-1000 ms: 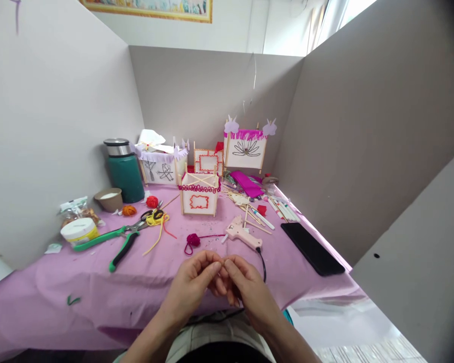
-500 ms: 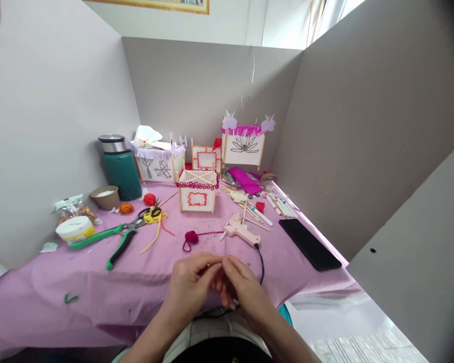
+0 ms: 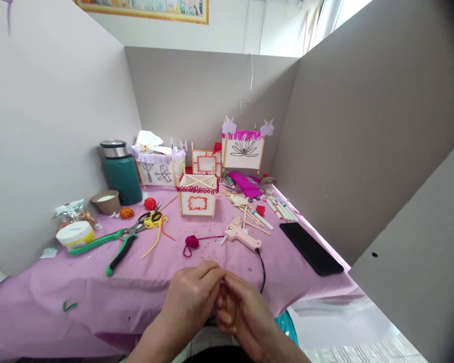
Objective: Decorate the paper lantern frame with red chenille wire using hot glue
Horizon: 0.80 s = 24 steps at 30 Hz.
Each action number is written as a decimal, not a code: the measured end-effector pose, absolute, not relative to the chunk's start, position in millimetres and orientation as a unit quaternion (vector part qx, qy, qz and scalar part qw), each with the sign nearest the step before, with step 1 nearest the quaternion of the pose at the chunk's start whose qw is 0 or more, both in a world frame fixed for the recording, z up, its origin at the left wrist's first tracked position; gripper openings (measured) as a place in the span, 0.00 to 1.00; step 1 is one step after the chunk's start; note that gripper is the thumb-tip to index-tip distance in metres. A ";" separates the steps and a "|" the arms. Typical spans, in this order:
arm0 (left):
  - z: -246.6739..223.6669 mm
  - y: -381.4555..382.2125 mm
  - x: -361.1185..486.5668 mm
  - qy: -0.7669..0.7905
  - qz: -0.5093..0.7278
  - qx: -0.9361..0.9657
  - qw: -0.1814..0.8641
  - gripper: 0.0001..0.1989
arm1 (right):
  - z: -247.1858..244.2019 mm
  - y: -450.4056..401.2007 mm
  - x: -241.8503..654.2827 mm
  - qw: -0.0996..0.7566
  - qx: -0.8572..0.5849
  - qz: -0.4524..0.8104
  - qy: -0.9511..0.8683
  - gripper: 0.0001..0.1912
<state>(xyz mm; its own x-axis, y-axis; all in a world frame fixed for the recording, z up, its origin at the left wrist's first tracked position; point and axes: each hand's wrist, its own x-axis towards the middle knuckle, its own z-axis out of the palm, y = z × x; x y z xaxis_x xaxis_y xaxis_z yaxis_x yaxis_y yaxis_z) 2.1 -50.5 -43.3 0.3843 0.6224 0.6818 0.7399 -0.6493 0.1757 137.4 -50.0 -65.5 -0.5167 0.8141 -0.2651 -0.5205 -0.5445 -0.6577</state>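
Over the table's front edge, my left hand (image 3: 194,295) and my right hand (image 3: 245,305) meet at the fingertips. Both have their fingers curled and pinched together. Anything between them is too small or hidden to make out. Just beyond lies a ball of magenta yarn (image 3: 191,242), its strand running toward a pale pink glue gun (image 3: 242,235) with a black cord. Behind the yarn stands a small box of sticks and white panels (image 3: 197,202), trimmed with magenta yarn loops and an orange yarn outline on its front.
Green-handled pliers (image 3: 117,252), scissors (image 3: 151,218) and yellow yarn (image 3: 153,222) lie at left, near a white tub (image 3: 75,234) and a green flask (image 3: 121,174). At right are a black phone (image 3: 310,248), markers (image 3: 283,209) and loose sticks (image 3: 249,214). Grey partitions (image 3: 212,91) enclose the table.
The view has tilted up slightly, so the table items sit lower. My hands stay joined at the fingertips, with the left hand turned more back-up and the right fingers curled below.
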 end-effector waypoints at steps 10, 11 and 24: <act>-40.4 -52.9 -5.9 -0.385 -0.307 -0.862 0.122 0.09 | -66.9 -52.4 136.4 0.406 -0.244 0.851 -0.228 0.10; -41.1 -53.1 -6.0 -0.378 -0.307 -0.865 0.119 0.09 | -68.1 -52.4 136.2 0.409 -0.243 0.850 -0.226 0.09; -66.9 -54.2 0.8 -0.390 -0.299 -0.867 0.089 0.10 | -85.8 -49.7 130.6 0.417 -0.262 0.859 -0.143 0.09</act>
<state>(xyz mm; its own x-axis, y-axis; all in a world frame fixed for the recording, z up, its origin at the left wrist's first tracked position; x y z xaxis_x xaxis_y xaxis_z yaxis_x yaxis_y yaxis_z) 0.8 -54.2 -66.9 0.5174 0.6223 0.5874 0.7283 -0.6806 0.0794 130.6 -49.7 -85.8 -0.5150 0.7905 -0.3315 -0.6405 -0.6119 -0.4641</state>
